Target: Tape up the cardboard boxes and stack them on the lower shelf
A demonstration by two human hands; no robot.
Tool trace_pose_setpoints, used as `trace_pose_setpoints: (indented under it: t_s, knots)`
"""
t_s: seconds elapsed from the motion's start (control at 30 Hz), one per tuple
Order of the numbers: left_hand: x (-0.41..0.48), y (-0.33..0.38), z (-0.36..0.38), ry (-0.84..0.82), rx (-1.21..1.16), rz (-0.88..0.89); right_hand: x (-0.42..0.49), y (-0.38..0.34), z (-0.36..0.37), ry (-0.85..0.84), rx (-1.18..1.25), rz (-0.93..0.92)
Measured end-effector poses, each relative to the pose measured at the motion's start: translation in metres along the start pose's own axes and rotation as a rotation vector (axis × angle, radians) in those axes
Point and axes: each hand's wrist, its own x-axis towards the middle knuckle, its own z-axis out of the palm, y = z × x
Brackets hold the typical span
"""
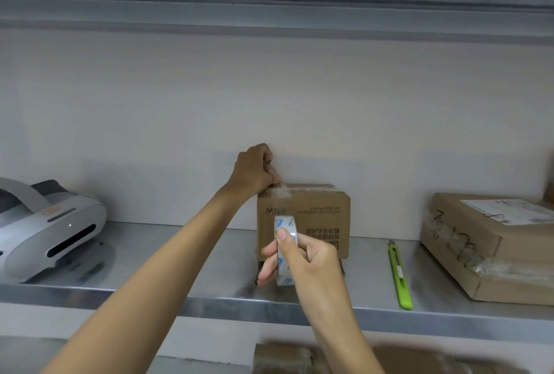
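You are partway through taping the small box (317, 217), which stands near the middle of the metal shelf (180, 253), back against the wall. Your left hand (254, 171) is at the box's 11 o'clock corner, its grip curled tight and pinning the tape end (280, 192) against the top edge. Your right hand (305, 256) is in front of the box's lower left face, its grip closed round the roll of tape (284, 223), thumb on the roll's outer face and fingers wrapped behind it. The clear strip between roll and corner is too faint to trace, so I cannot tell how taut it is. As I judge it, the strip is anchored but not laid. The next move calls for pulling the roll so the tape runs flat along the seam while the left hand keeps the end from lifting, then smoothing it and cutting it. The green box cutter (400, 277) lies on the shelf at the box's 4 o'clock, within reach for that. A larger box (491, 253) sits at 3 o'clock, a label printer (51, 229) at 9 o'clock. Blurred boxes (284, 358) at 6 o'clock, below the shelf edge, suggest where this one will go.
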Motion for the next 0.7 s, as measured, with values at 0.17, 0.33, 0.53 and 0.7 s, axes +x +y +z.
trace_pose_setpoints:
  t_s: [0.17,0.33,0.53,0.7]
  knots:
    - [0.0,0.005,0.005,-0.089,0.051,0.005,-0.002,0.002,-0.001,-0.014,0.015,0.019]
    - [-0.005,0.008,0.01,-0.097,0.106,0.029,-0.004,0.0,-0.002,-0.025,0.032,0.041]
    - [-0.007,0.009,0.012,-0.068,0.148,0.023,-0.009,-0.002,-0.003,-0.031,0.029,0.057]
    - [-0.012,0.006,0.018,0.022,0.153,0.053,-0.013,-0.005,-0.004,-0.064,0.059,0.078]
